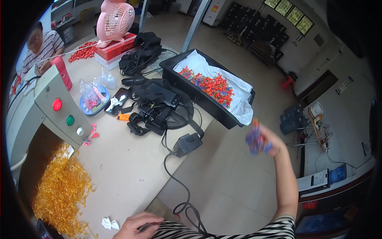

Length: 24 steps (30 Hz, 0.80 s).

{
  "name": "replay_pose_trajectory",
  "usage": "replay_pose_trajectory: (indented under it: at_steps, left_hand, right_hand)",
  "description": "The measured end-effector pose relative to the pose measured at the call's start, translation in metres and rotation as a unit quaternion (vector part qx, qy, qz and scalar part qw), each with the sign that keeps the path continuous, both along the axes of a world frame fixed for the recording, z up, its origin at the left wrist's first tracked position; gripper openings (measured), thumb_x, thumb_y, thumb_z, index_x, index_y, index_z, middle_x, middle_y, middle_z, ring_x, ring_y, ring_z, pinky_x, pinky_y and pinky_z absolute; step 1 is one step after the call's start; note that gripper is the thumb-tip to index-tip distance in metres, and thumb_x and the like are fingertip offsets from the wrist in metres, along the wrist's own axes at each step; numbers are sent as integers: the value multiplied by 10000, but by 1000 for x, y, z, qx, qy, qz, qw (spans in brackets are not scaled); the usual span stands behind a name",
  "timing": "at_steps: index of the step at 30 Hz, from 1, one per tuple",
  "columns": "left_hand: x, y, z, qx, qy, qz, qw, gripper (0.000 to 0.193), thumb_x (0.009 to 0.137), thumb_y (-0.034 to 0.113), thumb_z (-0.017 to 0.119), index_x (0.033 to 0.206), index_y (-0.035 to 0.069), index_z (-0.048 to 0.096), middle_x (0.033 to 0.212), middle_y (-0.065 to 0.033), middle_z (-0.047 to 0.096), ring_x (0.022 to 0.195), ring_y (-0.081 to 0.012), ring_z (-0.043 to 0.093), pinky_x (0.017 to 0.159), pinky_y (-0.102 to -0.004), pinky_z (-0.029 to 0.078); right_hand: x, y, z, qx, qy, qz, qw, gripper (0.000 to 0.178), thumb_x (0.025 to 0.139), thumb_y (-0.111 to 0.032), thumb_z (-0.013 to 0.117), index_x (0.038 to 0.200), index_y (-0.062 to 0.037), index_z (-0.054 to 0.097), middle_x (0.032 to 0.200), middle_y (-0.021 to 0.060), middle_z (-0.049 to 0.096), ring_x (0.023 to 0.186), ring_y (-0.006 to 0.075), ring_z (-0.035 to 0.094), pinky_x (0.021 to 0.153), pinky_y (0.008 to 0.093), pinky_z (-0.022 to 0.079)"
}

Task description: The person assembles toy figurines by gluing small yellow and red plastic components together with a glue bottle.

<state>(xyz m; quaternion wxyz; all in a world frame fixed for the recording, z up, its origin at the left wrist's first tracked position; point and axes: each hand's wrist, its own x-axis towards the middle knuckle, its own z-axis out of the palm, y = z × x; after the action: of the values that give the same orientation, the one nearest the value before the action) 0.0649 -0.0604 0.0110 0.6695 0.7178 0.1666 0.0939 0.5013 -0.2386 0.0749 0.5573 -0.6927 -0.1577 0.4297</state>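
My right hand is raised off the table's right side, beyond the near corner of a black tray. It is closed around a bunch of small blue-purple and orange plastic pieces, slightly blurred. The black tray, lined with white paper, holds a heap of similar red, orange and blue pieces. At the table's near edge, close to my striped clothing, rests my left hand. Its fingers are loosely bent with a gap beside the thumb, and nothing shows in them. Crumpled white paper lies beside it.
Yellow translucent pieces are piled under a grey machine with coloured buttons. Black straps and cables cover the table's middle, and a cord with a black box hangs over the edge. A pink fan and another person are behind.
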Motion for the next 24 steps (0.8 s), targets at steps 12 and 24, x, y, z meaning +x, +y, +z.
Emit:
replay_pose_trajectory:
  at_steps: [12,24]
  left_hand:
    - [19,21,-9,-64,72,100,990,207,798,-73,522,988,-11,577,946,-87,546,841,-154,543,744,-229,424]
    - [28,31,-19,-62,134,178,973,178,814,-34,544,981,6,588,904,-43,562,782,-94,521,679,-194,409]
  right_hand:
    - [199,273,-50,-254,-437,-98,857,766,598,-595,677,1025,37,609,1065,199,592,979,283,581,813,363,446]
    - [218,305,-77,-315,-534,18,785,530,710,-501,612,967,-38,648,962,158,635,911,279,605,820,358,447]
